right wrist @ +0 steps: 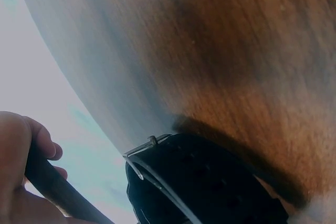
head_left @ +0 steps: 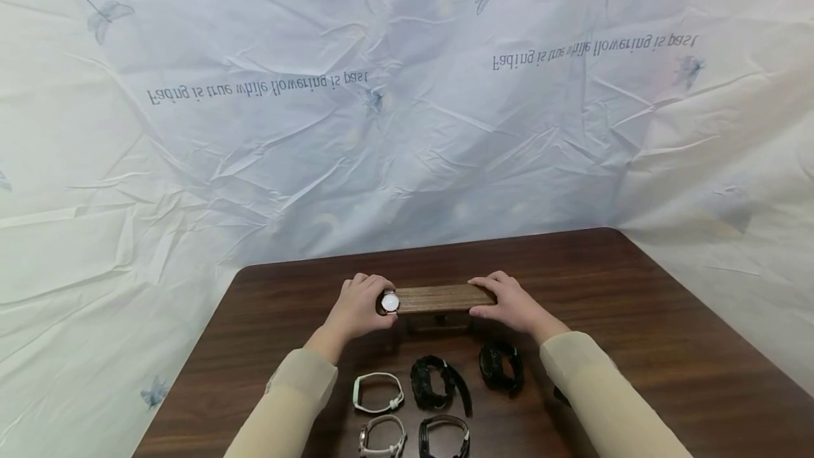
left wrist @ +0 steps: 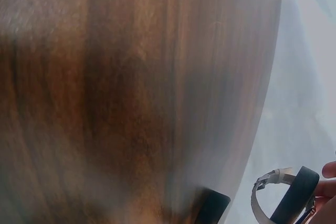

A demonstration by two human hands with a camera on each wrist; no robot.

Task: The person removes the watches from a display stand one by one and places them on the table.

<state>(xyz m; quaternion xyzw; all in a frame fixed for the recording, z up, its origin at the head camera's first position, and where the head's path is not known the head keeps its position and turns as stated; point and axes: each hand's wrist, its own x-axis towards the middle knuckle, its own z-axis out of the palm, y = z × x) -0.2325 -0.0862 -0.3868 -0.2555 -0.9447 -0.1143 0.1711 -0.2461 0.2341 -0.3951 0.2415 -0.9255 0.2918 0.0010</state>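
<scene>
Watch [head_left: 390, 301] sits pinched in the left hand [head_left: 358, 309] at the left end of a wooden bar [head_left: 443, 298] lying crosswise on the table [head_left: 668, 345], the right hand [head_left: 509, 304] gripping its far end.

Left hand [head_left: 359, 306] curled gripping, right hand [head_left: 509, 302] curled gripping, forearms converging

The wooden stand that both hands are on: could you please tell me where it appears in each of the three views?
Head: the wooden stand lies centre, on the table, the left hand and a watch at one end, the right hand at the other.
Left wrist: I cannot make it out.
Right wrist: probably the dark bar at lower left, in the fingers.
Shared landmark: the brown table.
</scene>
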